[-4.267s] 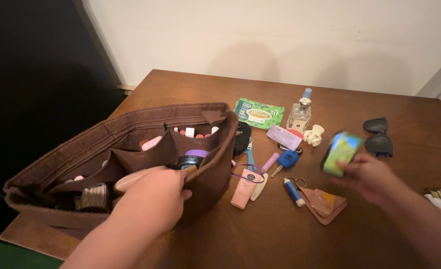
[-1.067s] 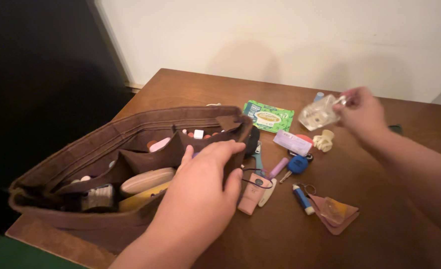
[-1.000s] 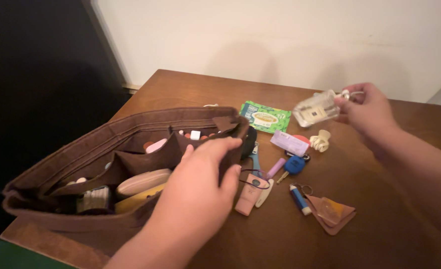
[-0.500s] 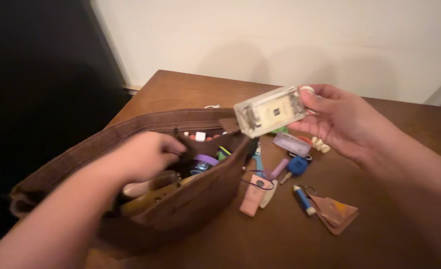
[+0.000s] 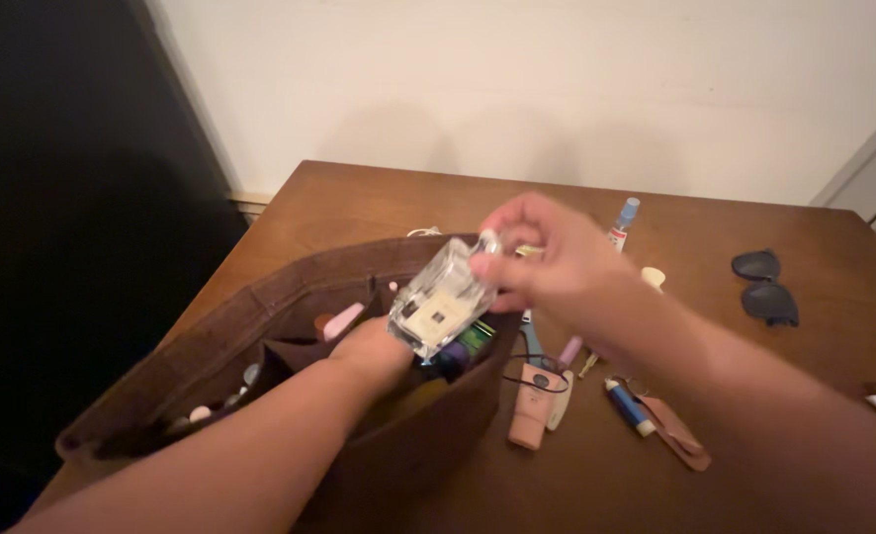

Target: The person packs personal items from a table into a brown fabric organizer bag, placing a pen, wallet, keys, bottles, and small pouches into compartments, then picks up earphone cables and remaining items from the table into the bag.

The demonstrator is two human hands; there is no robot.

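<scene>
My right hand (image 5: 557, 259) holds a clear rectangular glass bottle (image 5: 442, 308) with a pale label, tilted, just above the middle of a brown felt organizer bag (image 5: 260, 314). My left hand (image 5: 374, 351) reaches down into a middle pocket of that bag, right beneath the bottle; its fingers are hidden, so what they grip cannot be seen. Small items fill the bag's pockets, among them a pink tube (image 5: 342, 320) and a green and purple item (image 5: 470, 342).
On the brown wooden table (image 5: 735, 445) right of the bag lie a pink tube (image 5: 527, 420), a blue-capped stick (image 5: 628, 406) by a brown leather pouch (image 5: 677, 436), a small spray bottle (image 5: 622, 222) and dark sunglasses (image 5: 764, 286). A black surface stands at the left, a white wall behind.
My right hand has carried the glass bottle from the table's right side leftward and down over the bag. My left hand has gone from the bag's rim into a pocket.
</scene>
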